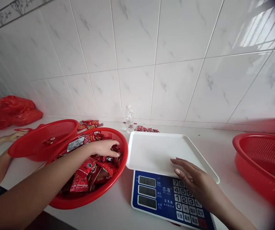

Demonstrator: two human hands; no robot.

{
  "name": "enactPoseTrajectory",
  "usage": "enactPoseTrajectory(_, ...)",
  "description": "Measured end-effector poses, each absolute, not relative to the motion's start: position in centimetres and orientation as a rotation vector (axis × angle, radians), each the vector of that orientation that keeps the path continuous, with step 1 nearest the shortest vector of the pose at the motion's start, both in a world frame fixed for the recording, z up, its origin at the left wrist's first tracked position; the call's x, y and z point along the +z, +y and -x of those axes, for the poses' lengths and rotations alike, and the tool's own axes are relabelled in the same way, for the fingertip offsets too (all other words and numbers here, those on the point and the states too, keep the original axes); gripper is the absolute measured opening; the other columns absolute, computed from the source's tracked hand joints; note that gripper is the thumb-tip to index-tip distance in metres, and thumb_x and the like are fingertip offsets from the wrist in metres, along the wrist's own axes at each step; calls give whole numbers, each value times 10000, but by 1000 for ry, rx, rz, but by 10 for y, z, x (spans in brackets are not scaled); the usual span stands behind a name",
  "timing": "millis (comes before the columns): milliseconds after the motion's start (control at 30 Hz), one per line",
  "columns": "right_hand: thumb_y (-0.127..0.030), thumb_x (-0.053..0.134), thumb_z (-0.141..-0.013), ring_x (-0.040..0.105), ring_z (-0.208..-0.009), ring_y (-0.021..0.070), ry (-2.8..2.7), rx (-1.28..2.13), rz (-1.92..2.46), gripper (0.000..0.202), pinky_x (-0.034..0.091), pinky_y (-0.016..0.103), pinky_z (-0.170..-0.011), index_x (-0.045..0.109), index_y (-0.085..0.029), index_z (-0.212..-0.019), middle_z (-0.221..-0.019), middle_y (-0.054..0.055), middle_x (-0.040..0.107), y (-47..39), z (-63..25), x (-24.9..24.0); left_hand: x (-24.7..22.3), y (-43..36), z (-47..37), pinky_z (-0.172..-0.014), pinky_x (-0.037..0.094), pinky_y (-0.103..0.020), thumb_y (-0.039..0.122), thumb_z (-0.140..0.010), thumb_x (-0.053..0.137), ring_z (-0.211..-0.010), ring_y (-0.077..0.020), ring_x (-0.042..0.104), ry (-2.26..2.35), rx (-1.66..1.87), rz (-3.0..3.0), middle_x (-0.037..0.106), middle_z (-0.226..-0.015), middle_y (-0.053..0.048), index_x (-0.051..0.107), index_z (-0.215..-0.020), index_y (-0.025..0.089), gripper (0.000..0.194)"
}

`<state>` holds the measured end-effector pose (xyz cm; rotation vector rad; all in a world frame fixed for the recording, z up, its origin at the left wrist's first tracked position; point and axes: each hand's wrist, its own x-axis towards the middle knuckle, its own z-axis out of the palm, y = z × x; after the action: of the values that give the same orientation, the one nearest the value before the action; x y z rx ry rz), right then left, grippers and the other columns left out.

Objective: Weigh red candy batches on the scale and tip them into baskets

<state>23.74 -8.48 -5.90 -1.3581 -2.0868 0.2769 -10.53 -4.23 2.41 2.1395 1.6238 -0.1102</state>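
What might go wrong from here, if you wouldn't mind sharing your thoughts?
The right hand is over the scale's keypad and tray, so a dip might press a key or disturb the reading.
The left hand is among loose packets in the red basket; pulling out could spill some.
The clear bottle stands near the tray's corner and might get knocked over.

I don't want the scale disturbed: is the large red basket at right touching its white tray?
Apart. The head view shows white countertop between the large red basket and the white tray.
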Motion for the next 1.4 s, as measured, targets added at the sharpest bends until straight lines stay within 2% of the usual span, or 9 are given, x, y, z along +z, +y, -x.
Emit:
enactPoseTrajectory(100,-536,391,-867,622,-1031,226,-2028,377,1360,397,573,320,-719,633,-303,-1078,-1145,40,653,-85,-240,-58,14,-25,103,-934,399,-341,494,-661,665,-1137,-295,515,1519,-369,-2144,516,-1299,-121,490,-1264,200,693)
enactPoseTrajectory(233,-536,406,-859,629,-1014,217,-1996,451,1347,385,572,292,-700,637,-300,-1058,-1123,41,662,-86,-242,-58,11,-20,101,-887,419,-317,503,-635,678,-1073,-291,557,1493,-443,-2115,559,-1251,-117,524,-1228,194,686)
enactPoseTrajectory(400,-521,423,-859,632,-1001,216,-2001,493,1343,363,571,304,-714,630,-303,-1062,-1119,44,662,-87,-242,-58,3,-20,111,-814,438,-272,417,-683,656,-1011,-246,586,1475,-305,-2036,631,-1155,-48,555,-1167,226,531)
enactPoseTrajectory(633,-529,419,-855,636,-986,215,-1969,537,1341,369,572,312,-717,627,-292,-1047,-1098,49,668,-88,-240,-57,4,-18,119,-721,431,-229,279,-700,619,-894,-187,602,1520,-129,-2069,663,-998,3,610,-955,218,263)
enactPoseTrajectory(1067,-501,431,-865,635,-989,230,-1954,560,1294,343,584,343,-698,629,-288,-1047,-1083,55,674,-89,-240,-56,63,-15,122,-767,413,-236,348,-707,584,-923,-198,589,1776,115,-2155,660,-971,5,609,-959,206,291)
enactPoseTrajectory(1267,-512,433,-859,645,-969,234,-1960,541,1288,360,584,349,-705,636,-278,-1043,-1076,62,678,-89,-239,-55,55,-17,70,-740,472,-286,350,-798,570,-843,-183,644,1321,529,-1963,665,-1004,-48,571,-1018,182,277)
enactPoseTrajectory(1333,-522,428,-857,648,-963,226,-1968,508,1298,366,583,330,-697,636,-283,-1040,-1076,54,678,-89,-239,-56,47,-19,43,-719,490,-299,325,-836,545,-839,-187,654,1189,534,-1917,666,-1004,-82,551,-1073,170,283)
enactPoseTrajectory(1400,-527,425,-856,657,-936,218,-1979,450,1305,370,582,315,-675,630,-291,-1054,-1076,49,677,-88,-239,-57,36,-17,20,-766,486,-315,305,-841,551,-901,-194,640,1181,507,-2009,649,-1064,-94,532,-1138,175,325)
